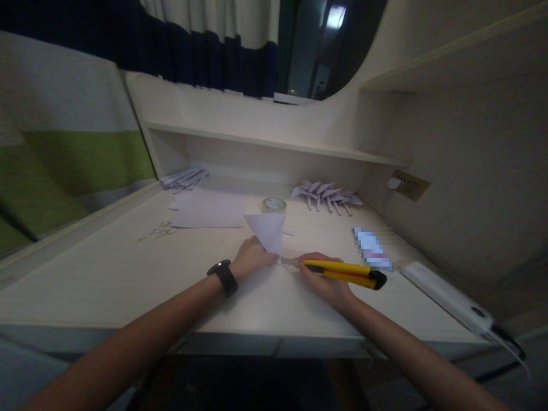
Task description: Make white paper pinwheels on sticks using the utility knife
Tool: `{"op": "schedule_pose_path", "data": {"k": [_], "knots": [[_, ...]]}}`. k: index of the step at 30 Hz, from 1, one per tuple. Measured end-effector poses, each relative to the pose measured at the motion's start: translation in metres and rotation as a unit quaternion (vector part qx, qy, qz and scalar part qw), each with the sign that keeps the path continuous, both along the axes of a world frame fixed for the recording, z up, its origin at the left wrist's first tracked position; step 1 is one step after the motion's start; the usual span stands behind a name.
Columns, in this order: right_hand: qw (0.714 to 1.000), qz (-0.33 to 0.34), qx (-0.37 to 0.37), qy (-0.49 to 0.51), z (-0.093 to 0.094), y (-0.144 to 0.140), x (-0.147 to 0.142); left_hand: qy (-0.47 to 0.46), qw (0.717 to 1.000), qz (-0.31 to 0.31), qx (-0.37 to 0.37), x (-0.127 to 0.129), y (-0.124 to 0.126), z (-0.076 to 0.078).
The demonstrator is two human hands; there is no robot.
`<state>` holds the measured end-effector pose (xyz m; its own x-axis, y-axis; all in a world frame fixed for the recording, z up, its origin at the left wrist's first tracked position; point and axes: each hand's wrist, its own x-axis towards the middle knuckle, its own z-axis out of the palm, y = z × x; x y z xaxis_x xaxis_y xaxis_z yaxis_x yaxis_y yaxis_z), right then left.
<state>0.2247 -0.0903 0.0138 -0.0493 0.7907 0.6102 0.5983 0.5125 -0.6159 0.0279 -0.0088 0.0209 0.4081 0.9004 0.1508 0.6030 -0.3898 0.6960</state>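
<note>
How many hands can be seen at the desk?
2: the left hand holds the folded paper; the right hand, beside it, grips the yellow utility knife.

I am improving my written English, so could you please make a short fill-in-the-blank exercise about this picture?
1. The right hand grips a utility knife with a mostly ____ handle.
2. The ____ hand holds white paper.
3. In the picture, the paper pinwheels lie to the ____ of the tape roll.
Missing words: yellow; left; right.

White paper triangle (269,229); yellow cutter (345,271), blade at triangle's corner.
</note>
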Motion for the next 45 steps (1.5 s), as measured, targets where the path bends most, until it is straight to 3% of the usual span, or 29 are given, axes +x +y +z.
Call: {"op": "schedule_pose_path", "data": {"k": [8, 15, 17, 20, 22, 24, 28, 35, 41, 45], "knots": [[0.999, 0.031, -0.022, 0.013, 0.006, -0.003, 0.001, 0.015, 0.999, 0.023, -0.017, -0.002, 0.002, 0.003], [0.990, -0.024, -0.038, 0.136, 0.012, -0.002, 0.004, -0.050, 0.997, 0.025, -0.056, -0.008, 0.013, -0.001], [0.981, -0.046, -0.043, 0.184, 0.011, 0.001, 0.006, -0.083, 0.992, -0.031, -0.089, -0.012, 0.011, 0.002], [0.956, -0.036, -0.040, 0.288, 0.011, 0.006, 0.011, -0.110, 0.959, -0.184, -0.185, -0.022, 0.010, 0.015], [0.929, 0.001, -0.049, 0.368, 0.012, 0.009, 0.014, -0.073, 0.931, -0.262, -0.243, -0.029, 0.010, 0.024], [0.907, 0.032, -0.076, 0.414, 0.013, 0.012, 0.017, -0.015, 0.925, -0.290, -0.246, -0.034, 0.013, 0.029], [0.900, 0.056, -0.142, 0.408, 0.009, 0.016, 0.020, 0.058, 0.937, -0.284, -0.193, -0.037, 0.018, 0.029], [0.912, 0.067, -0.185, 0.359, -0.003, 0.017, 0.013, 0.073, 0.944, -0.273, -0.172, -0.036, 0.017, 0.032], [0.907, 0.050, -0.209, 0.363, -0.004, 0.018, 0.013, 0.083, 0.979, -0.156, -0.102, -0.017, 0.018, 0.035], [0.916, 0.057, -0.207, 0.340, -0.004, 0.019, 0.013, 0.110, 0.988, -0.100, -0.041, -0.001, 0.019, 0.027]]}}
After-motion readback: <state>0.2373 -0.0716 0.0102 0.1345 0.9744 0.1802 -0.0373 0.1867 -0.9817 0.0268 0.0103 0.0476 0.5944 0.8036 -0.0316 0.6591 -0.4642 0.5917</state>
